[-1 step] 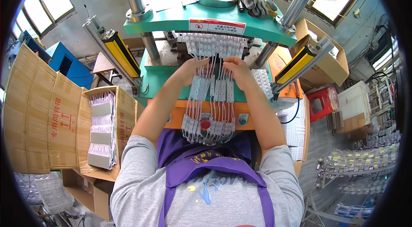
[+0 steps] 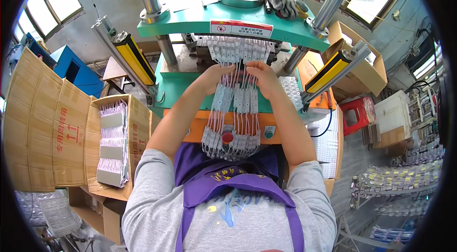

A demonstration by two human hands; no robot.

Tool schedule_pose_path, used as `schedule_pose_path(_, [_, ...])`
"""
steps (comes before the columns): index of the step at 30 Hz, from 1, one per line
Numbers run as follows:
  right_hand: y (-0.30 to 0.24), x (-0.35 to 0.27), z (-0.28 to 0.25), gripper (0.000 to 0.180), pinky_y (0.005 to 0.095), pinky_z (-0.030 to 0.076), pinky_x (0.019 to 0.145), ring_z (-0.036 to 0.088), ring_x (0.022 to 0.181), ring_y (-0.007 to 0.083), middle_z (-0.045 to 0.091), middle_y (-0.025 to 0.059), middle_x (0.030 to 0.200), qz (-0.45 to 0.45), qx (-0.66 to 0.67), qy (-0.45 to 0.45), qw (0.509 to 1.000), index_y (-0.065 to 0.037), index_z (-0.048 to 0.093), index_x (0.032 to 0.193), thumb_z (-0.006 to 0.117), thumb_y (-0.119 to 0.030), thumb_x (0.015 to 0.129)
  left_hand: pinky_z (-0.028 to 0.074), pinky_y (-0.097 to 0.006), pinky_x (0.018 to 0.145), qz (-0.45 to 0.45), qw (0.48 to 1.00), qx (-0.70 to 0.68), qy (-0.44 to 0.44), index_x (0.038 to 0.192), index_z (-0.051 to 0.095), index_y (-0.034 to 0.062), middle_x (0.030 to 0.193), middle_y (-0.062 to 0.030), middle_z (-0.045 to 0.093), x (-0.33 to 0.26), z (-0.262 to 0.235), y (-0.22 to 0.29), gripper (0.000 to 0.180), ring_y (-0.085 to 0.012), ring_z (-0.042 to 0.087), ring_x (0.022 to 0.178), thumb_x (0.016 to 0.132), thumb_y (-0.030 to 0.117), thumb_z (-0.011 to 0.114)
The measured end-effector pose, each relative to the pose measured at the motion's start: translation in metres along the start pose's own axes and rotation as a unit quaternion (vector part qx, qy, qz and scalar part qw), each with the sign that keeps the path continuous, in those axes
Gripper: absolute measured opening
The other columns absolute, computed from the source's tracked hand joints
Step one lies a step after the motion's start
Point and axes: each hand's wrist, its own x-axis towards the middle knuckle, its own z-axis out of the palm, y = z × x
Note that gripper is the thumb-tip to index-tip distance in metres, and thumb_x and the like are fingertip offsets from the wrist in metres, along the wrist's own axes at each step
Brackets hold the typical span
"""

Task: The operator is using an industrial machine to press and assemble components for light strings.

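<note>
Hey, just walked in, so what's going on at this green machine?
Someone in a purple apron stands at a green press, with the left hand and right hand close together on clear wired strips. The strips' far ends lie inside the press; the near ends hang in front, around a red button. How firmly the hands grip is hard to tell.

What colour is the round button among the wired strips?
The button is red, clearest in the head view.
</note>
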Motion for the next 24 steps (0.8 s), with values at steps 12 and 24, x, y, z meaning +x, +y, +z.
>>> schedule_pose_path(12, [-0.009, -0.012, -0.002, 0.063, 0.0407, 0.05, 0.083, 0.056, 0.097, 0.0199, 0.054, 0.0098, 0.114, -0.02, 0.128, 0.155, 0.979, -0.005, 0.033, 0.139, 0.061, -0.004, 0.082, 0.054, -0.042, 0.083, 0.157, 0.975, -0.112, 0.114, 0.125, 0.048, 0.0003, 0.116, -0.0123, 0.06, -0.008, -0.042, -0.001, 0.036, -0.0245, 0.062, 0.101, 0.095, 0.018, 0.053])
schedule_pose_path(24, [-0.035, 0.013, -0.031, 0.032, 0.0274, 0.048, 0.074, 0.054, 0.081, 0.0122, 0.057, 0.0026, 0.091, 0.051, -0.053, 0.098, 0.992, -0.006, 0.055, 0.103, 0.072, -0.018, 0.079, 0.055, -0.038, 0.083, 0.035, 0.997, 0.037, 0.061, 0.121, 0.054, -0.003, 0.115, -0.0149, 0.062, -0.017, -0.047, 0.039, 0.036, -0.0227, 0.062, 0.105, 0.095, 0.022, 0.056])
